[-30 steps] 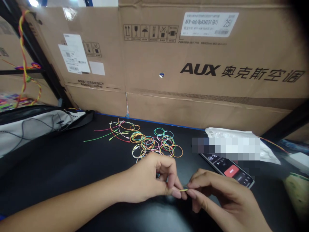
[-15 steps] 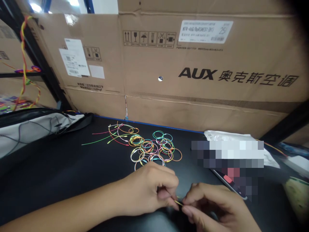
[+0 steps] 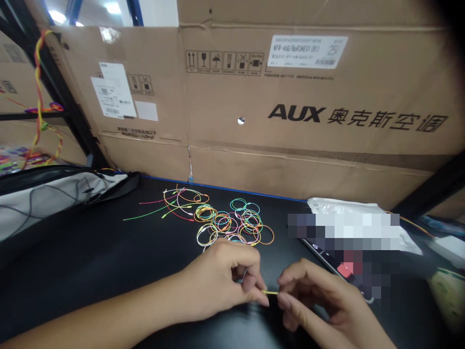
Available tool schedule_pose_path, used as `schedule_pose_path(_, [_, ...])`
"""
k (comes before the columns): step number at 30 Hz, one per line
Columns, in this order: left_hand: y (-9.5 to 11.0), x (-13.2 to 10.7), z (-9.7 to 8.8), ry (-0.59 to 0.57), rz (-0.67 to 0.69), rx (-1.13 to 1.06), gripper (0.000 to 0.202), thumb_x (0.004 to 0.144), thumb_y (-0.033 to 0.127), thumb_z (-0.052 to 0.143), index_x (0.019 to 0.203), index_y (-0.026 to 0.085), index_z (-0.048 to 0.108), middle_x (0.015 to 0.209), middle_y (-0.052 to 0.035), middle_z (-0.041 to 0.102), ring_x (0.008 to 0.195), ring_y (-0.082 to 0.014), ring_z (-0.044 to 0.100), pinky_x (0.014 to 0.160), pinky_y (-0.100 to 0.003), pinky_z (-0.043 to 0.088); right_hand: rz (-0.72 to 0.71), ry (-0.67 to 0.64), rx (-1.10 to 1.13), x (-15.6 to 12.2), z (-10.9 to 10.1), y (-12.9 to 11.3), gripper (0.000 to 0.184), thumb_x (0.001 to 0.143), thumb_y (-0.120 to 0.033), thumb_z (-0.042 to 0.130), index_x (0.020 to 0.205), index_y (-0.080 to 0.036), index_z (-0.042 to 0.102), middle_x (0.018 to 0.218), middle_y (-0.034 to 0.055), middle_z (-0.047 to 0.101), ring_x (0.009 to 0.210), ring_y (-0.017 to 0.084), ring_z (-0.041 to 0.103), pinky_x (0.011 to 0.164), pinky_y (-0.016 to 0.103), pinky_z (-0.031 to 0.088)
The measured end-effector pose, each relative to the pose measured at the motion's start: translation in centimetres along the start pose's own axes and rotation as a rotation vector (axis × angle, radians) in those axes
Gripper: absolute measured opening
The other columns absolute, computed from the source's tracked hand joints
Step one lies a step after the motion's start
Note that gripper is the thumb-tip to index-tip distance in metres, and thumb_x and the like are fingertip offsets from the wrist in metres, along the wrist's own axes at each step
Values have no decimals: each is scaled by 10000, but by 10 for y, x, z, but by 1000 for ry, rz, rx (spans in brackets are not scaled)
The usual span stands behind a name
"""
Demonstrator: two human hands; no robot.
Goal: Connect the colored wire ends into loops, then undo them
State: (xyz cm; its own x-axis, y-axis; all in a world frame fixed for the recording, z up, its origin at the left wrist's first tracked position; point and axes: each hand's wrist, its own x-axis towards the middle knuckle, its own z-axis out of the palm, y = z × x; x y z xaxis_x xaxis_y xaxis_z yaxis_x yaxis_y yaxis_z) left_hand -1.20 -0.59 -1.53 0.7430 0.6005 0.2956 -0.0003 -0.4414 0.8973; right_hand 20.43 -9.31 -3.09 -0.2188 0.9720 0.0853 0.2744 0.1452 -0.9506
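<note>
A short stretch of thin yellow wire cable (image 3: 271,292) shows level between my two hands. My left hand (image 3: 232,276) pinches one end of it between thumb and fingertips. At its other end, my right hand (image 3: 323,300) has thumb and forefinger closed around the cable, with the other fingers curled beneath. The rest of the cable is hidden by my fingers. Just beyond my left hand lies a pile of coloured wire loops (image 3: 222,223), each closed with a small clasp. Several unclosed wire cables (image 3: 178,201) in red, green, yellow and white lie to the left of the pile.
A phone (image 3: 327,257), partly blurred out, lies right of my right hand, beside a white plastic bag (image 3: 345,206). Cardboard (image 3: 225,111) walls off the back of the black table (image 3: 109,271). A grey and black bag (image 3: 54,194) rests at left.
Both hands have risen slightly, and the yellow cable has turned from slanted to nearly level. My right fingers have loosened a little. The loops and loose cables have stayed put.
</note>
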Motion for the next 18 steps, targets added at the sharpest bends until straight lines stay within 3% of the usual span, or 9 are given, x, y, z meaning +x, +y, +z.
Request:
schedule_pose_path(4, [3,2,-1,-29,-248,-270,323,760,127,819,651,161,517,800,-42,735,773,-150,706,682,-255,493,-156,80,-203,1,-5,-2,85,991,-321,636,951,-257,676,705,-6,712,613,152,693,597,231,551])
schedule_pose_path(9, [8,4,0,-151,-310,-387,361,761,91,789,653,173,454,784,-40,726,813,-164,725,750,-283,537,-228,117,-131,-1,3,-6,90,975,-329,664,928,-267,708,714,-15,709,590,135,678,563,206,530])
schedule_pose_path(13, [9,3,-1,-155,-206,-268,474,759,39,775,602,182,351,672,18,616,779,-147,722,672,-210,523,-143,126,-61,-3,7,-8,177,958,-411,688,886,-251,709,684,-13,696,535,129,669,535,216,518])
schedule_pose_path(18, [4,1,-1,-110,92,28,517,796,-1,718,616,189,272,702,42,486,752,-114,682,578,-169,450,88,42,46,-2,8,-8,336,914,-540,709,835,-216,668,661,-5,672,482,111,620,477,206,480])
